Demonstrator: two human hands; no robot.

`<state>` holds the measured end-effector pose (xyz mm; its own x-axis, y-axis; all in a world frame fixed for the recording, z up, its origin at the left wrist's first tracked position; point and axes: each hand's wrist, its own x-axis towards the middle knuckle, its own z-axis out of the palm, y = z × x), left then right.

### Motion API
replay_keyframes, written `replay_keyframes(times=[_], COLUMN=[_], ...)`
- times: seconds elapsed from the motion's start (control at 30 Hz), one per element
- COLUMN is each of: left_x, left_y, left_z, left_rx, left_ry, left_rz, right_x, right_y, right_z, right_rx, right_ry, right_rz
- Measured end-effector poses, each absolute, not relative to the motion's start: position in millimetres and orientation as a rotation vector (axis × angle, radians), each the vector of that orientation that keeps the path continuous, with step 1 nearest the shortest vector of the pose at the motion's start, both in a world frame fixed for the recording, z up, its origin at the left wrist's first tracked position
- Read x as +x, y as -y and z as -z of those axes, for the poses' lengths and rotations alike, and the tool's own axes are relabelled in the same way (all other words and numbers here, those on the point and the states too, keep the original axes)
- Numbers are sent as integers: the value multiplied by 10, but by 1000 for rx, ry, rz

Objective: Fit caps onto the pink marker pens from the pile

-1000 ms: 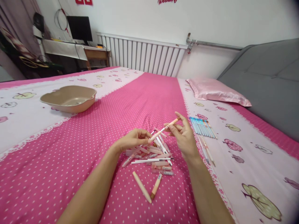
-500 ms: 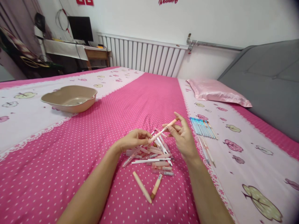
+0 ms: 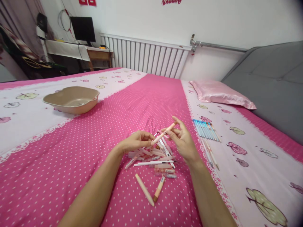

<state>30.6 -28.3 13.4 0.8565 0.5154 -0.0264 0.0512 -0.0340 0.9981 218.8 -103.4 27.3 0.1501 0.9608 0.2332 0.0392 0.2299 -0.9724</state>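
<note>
On the pink dotted bed [image 3: 71, 142], above a loose pile of pens [image 3: 153, 157], the right hand [image 3: 183, 142] grips one peach pen [image 3: 163, 134] tilted up to the right. The left hand [image 3: 134, 142] is pinched at the pen's lower end, but whether it grips it cannot be told. Open sheet runs left to one beige bowl [image 3: 72, 99], well apart; at right lies one row of blue pens [image 3: 205, 128], too tightly packed to count, and two peach pieces [image 3: 144, 189] lie just below the pile.

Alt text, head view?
The right hand holds a peach pen over a pile of pens on a pink dotted bedspread, the left hand at its lower end. A row of blue pens lies right, a beige basin far left.
</note>
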Motion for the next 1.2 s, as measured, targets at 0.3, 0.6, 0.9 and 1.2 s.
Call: replay_keyframes(times=[0.3,0.6,0.9,1.2], left_x=[313,325,326,354], left_y=[291,330,363,374], left_z=[-136,-179,-214,-211], left_rx=[1565,1525,1518,1555], left_ry=[-462,-468,-446,-470], left_rz=[-401,-366,-330,-403], right_x=[2178,2161,2158,2168], right_y=[1023,1037,1039,1023], right_z=[-261,-296,-307,-290], right_rx=[-1126,-1133,-1131,-1134], right_ry=[1225,1190,1168,1139], right_rz=[-927,-1010,-1060,-1014])
